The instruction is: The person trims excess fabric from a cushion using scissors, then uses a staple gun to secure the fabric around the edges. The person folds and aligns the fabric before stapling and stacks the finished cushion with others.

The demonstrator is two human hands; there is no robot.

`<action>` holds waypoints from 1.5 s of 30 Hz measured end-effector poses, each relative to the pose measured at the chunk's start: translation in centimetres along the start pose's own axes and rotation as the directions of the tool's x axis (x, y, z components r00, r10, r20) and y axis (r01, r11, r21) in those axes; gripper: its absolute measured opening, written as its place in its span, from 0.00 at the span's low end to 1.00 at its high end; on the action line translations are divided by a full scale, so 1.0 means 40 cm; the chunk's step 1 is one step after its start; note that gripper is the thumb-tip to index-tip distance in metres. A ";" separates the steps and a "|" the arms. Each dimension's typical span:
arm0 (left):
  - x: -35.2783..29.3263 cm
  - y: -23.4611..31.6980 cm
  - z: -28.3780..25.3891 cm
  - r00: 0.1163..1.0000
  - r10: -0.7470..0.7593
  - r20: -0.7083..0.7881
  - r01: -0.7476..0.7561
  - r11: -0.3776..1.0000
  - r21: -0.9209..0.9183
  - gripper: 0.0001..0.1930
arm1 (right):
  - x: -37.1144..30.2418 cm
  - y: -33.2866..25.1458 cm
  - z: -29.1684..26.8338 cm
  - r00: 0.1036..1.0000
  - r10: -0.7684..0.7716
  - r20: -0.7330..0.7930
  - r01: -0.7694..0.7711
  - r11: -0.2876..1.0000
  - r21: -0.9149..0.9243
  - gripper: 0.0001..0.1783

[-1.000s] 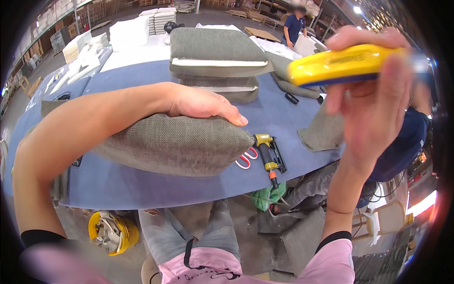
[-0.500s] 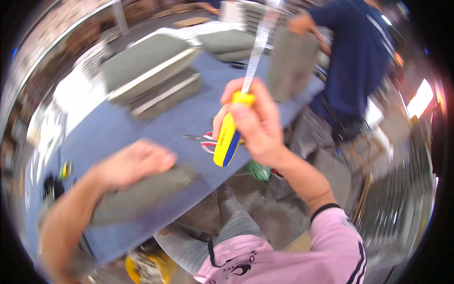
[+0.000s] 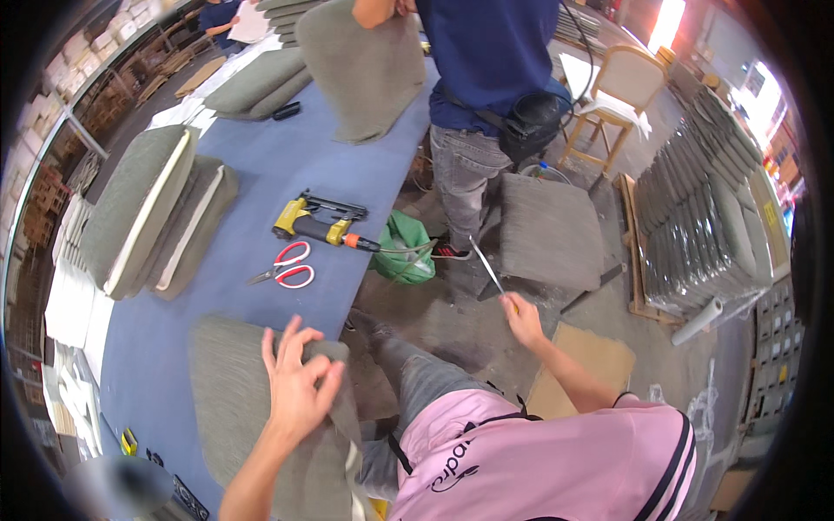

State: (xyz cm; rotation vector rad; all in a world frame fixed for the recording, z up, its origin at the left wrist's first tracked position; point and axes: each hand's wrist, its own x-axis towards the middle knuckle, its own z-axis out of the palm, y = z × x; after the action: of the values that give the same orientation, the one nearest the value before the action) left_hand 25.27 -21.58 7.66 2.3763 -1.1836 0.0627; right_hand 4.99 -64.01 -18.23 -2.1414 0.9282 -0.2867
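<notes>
My left hand (image 3: 297,386) is over a grey-green fabric-covered cushion (image 3: 230,382) at the table's near edge. Several of its fingers are spread; thumb and forefinger come close together, with nothing visible between them. A loose fabric strip with a pale edge (image 3: 353,456) hangs down that cushion's right side. Out to the right, off the table, my right hand (image 3: 523,319) is closed around the yellow handle of a long narrow-bladed tool (image 3: 489,267). Its shiny blade points up and left, away from me. Red-and-white-handled scissors (image 3: 294,265) and a yellow-and-black staple gun (image 3: 321,221) lie on the blue table (image 3: 252,204).
Stacked cushions (image 3: 143,213) stand at the table's left. A co-worker in dark blue (image 3: 486,61) stands ahead by an upright cushion (image 3: 365,69). A green bag (image 3: 405,247), a grey padded seat (image 3: 552,230), flat cardboard (image 3: 591,360) and a wrapped cushion pile (image 3: 699,208) are at the right.
My right hand has swung the bladed tool from above the table down and out to the right. My left hand has shifted right and its fingers have spread. The view has turned rightward.
</notes>
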 end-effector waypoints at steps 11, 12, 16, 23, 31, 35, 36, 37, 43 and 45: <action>0.058 -0.274 0.200 0.966 -0.229 -0.118 0.244 0.960 0.136 0.19 | 0.204 0.108 -0.119 0.991 0.061 -0.121 -0.090 0.964 -0.251 0.19; 0.052 -0.270 0.195 0.965 -0.233 -0.123 0.249 0.959 0.136 0.19 | 0.221 0.109 -0.111 0.992 0.060 -0.112 -0.086 0.965 -0.246 0.19; 0.045 -0.264 0.190 0.963 -0.233 -0.135 0.250 0.960 0.125 0.20 | 0.278 0.097 -0.090 0.992 0.104 -0.076 -0.120 0.962 -0.246 0.21; 0.051 -0.259 0.184 0.966 -0.224 -0.125 0.240 0.962 0.132 0.17 | 0.388 0.024 -0.059 0.993 0.090 -0.081 -0.107 0.966 -0.237 0.22; 0.048 -0.250 0.177 0.966 -0.215 -0.145 0.233 0.965 0.121 0.16 | 0.441 -0.033 -0.005 0.985 0.119 -0.124 -0.145 0.963 -0.226 0.23; 0.049 -0.252 0.185 0.965 -0.204 -0.163 0.224 0.968 0.110 0.17 | 0.470 -0.016 0.004 0.987 0.103 -0.124 -0.129 0.965 -0.226 0.23; 0.052 -0.254 0.192 0.963 -0.187 -0.195 0.214 0.968 0.127 0.18 | 0.473 0.000 0.006 0.984 0.132 -0.117 -0.150 0.975 -0.163 0.22; 0.062 -0.247 0.204 0.957 -0.178 -0.228 0.212 0.969 0.130 0.18 | 0.466 0.042 0.001 0.979 0.167 -0.117 -0.180 0.978 -0.105 0.22; 0.033 -0.268 0.196 0.946 -0.189 -0.263 0.233 0.961 0.148 0.18 | 0.185 -0.015 0.146 0.977 0.209 0.029 -0.203 0.889 0.410 0.15; 0.031 -0.277 0.200 0.947 -0.208 -0.245 0.248 0.957 0.147 0.17 | 0.027 -0.081 0.209 0.999 0.035 -0.007 -0.032 0.956 0.290 0.16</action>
State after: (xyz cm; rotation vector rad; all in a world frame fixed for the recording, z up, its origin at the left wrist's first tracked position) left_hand 33.14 -20.36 -3.51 2.5623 -0.8190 0.3661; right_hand 11.37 -58.62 -21.65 -1.8545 0.8702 -0.3943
